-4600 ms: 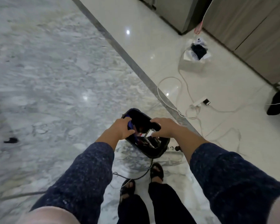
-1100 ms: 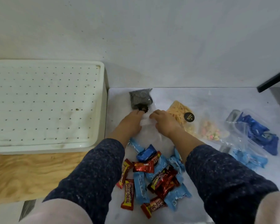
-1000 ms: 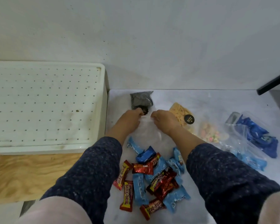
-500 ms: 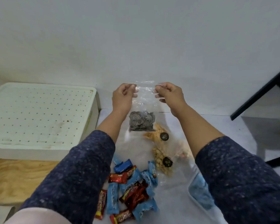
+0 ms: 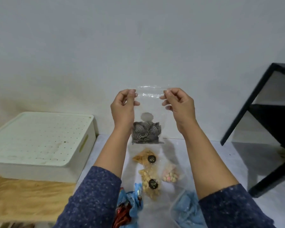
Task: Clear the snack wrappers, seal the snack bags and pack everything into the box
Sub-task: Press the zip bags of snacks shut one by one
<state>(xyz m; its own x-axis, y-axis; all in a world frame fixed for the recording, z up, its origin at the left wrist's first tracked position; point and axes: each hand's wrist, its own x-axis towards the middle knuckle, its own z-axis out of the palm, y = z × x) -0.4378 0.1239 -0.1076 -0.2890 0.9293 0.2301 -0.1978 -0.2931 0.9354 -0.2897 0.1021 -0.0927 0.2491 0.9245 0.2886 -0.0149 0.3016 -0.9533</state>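
I hold a clear zip bag up in front of the wall, with dark swirl-patterned snacks at its bottom. My left hand pinches the bag's top left corner and my right hand pinches the top right. On the marble counter below lie a bag of flat crackers, a bag of yellow puffs and a bag of pink and white sweets. Blue and red wrapped candies sit near the bottom edge, partly hidden by my left sleeve.
A white box with a perforated lid stands at the left on a wooden surface. A clear container with blue packets is at the bottom right. A black frame stands at the right.
Both hands have lifted the clear bag from the counter up to the wall's height, and the view has tilted upward.
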